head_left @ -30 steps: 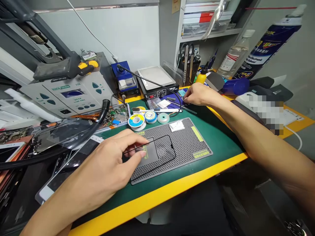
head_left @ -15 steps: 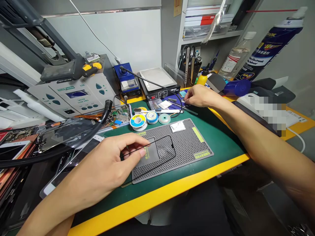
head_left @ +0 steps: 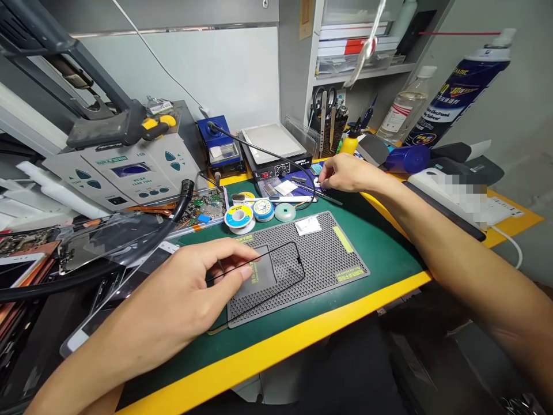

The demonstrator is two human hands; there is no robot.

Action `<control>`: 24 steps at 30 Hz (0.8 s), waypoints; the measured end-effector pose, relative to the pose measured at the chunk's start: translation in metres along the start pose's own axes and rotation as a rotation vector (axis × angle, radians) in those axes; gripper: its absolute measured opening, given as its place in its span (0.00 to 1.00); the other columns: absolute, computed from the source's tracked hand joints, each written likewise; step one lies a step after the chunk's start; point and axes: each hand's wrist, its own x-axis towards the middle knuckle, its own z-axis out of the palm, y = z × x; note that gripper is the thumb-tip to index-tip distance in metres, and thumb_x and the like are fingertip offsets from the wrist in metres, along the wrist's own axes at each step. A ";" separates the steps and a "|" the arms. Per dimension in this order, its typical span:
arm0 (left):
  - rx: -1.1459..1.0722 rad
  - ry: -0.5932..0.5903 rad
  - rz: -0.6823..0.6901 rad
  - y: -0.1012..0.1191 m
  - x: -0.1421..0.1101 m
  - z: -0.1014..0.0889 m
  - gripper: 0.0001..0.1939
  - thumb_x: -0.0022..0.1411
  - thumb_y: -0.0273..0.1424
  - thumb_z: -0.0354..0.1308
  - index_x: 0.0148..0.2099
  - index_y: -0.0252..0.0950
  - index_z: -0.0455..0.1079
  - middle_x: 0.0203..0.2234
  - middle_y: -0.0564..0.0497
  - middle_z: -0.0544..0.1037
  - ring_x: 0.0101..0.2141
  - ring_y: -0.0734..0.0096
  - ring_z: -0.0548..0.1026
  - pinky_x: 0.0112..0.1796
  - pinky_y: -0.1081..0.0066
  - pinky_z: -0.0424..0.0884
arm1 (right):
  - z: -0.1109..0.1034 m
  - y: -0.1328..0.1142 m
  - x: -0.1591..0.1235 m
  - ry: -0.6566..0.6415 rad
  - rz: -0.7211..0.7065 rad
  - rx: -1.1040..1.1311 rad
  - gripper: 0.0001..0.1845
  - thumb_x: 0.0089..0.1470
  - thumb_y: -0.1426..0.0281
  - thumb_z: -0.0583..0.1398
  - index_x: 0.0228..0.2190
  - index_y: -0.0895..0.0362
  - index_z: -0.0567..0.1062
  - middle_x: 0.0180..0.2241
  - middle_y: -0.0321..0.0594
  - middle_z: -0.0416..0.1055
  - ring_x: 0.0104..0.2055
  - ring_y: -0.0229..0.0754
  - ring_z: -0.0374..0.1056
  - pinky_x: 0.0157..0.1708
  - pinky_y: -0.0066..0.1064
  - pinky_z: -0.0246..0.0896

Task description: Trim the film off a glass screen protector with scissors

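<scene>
My left hand (head_left: 201,288) pinches the long edge of a clear phone screen glass (head_left: 283,271) with a thin black border and a notch at its far end. The glass is tilted above a grey perforated mat (head_left: 322,256), which shows through it. Farther back, my right hand (head_left: 348,173) reaches to a blue tray of small tools (head_left: 298,180) in front of a hot plate (head_left: 274,144). Its thumb and fingers are closed together at the tray's right end. Whatever lies between those fingertips is too small to make out.
A folded white wipe (head_left: 308,226) lies on the mat. Behind the mat sit tape and wire spools (head_left: 239,218). A grey rework station (head_left: 129,173) with a black hose (head_left: 184,202) and stacked phone parts (head_left: 26,271) crowd the left. A spray can (head_left: 460,95) stands at the right.
The camera view has shifted slightly. Both hands keep nearly the same places, the left still on the glass and the right still at the tray.
</scene>
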 end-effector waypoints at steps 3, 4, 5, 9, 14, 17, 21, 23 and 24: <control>0.004 -0.004 0.005 0.000 0.000 -0.001 0.15 0.64 0.48 0.57 0.43 0.47 0.78 0.36 0.54 0.82 0.37 0.61 0.78 0.30 0.70 0.70 | 0.001 0.004 0.002 0.008 -0.010 0.013 0.08 0.45 0.79 0.64 0.29 0.56 0.78 0.32 0.40 0.79 0.34 0.44 0.73 0.32 0.30 0.65; 0.001 -0.003 0.008 0.000 0.000 0.000 0.15 0.64 0.48 0.57 0.43 0.47 0.78 0.37 0.54 0.82 0.37 0.60 0.78 0.30 0.70 0.71 | 0.001 0.005 0.002 0.017 -0.010 0.016 0.10 0.45 0.79 0.65 0.33 0.56 0.78 0.33 0.40 0.79 0.35 0.44 0.73 0.32 0.30 0.65; -0.002 0.002 0.010 0.000 0.001 0.000 0.15 0.64 0.48 0.57 0.43 0.47 0.78 0.37 0.54 0.82 0.37 0.60 0.78 0.30 0.70 0.71 | 0.002 0.006 0.003 0.024 -0.010 0.017 0.13 0.45 0.78 0.65 0.36 0.57 0.78 0.34 0.40 0.79 0.35 0.44 0.74 0.31 0.29 0.65; -0.014 -0.001 -0.003 -0.002 0.001 0.001 0.17 0.63 0.49 0.56 0.44 0.45 0.77 0.38 0.52 0.82 0.38 0.58 0.79 0.26 0.71 0.70 | 0.001 0.008 0.003 0.008 -0.022 0.013 0.12 0.45 0.77 0.65 0.36 0.57 0.80 0.32 0.39 0.78 0.34 0.45 0.74 0.32 0.30 0.66; -0.008 -0.005 0.018 -0.004 0.002 0.000 0.17 0.64 0.49 0.56 0.44 0.46 0.77 0.39 0.53 0.82 0.39 0.58 0.79 0.29 0.70 0.71 | -0.003 0.007 -0.001 0.017 -0.012 0.013 0.03 0.49 0.73 0.65 0.25 0.56 0.80 0.23 0.38 0.75 0.32 0.46 0.72 0.31 0.33 0.65; -0.024 -0.001 -0.004 -0.004 0.003 0.000 0.17 0.64 0.50 0.56 0.45 0.48 0.78 0.40 0.54 0.82 0.41 0.58 0.79 0.31 0.69 0.72 | -0.012 0.009 -0.008 0.102 0.014 0.031 0.06 0.52 0.71 0.64 0.24 0.57 0.78 0.24 0.39 0.74 0.31 0.46 0.72 0.33 0.34 0.65; -0.012 0.000 -0.020 -0.006 0.008 0.002 0.17 0.64 0.49 0.56 0.45 0.48 0.78 0.42 0.53 0.82 0.41 0.58 0.79 0.32 0.69 0.72 | -0.031 0.006 -0.026 0.297 0.084 0.201 0.08 0.55 0.70 0.63 0.26 0.58 0.77 0.27 0.43 0.75 0.30 0.44 0.70 0.34 0.36 0.65; 0.038 0.015 -0.009 -0.009 0.010 0.004 0.17 0.65 0.48 0.54 0.47 0.47 0.77 0.39 0.53 0.82 0.36 0.60 0.79 0.30 0.68 0.71 | -0.038 0.000 -0.042 0.313 0.076 0.370 0.09 0.55 0.70 0.63 0.25 0.58 0.77 0.25 0.42 0.73 0.26 0.40 0.68 0.31 0.36 0.64; 0.072 0.020 0.000 -0.010 0.012 0.006 0.17 0.66 0.47 0.54 0.47 0.46 0.77 0.36 0.53 0.82 0.32 0.62 0.78 0.29 0.68 0.70 | -0.040 -0.005 -0.051 0.296 0.041 0.497 0.09 0.54 0.71 0.64 0.24 0.58 0.77 0.23 0.41 0.72 0.25 0.38 0.66 0.30 0.35 0.64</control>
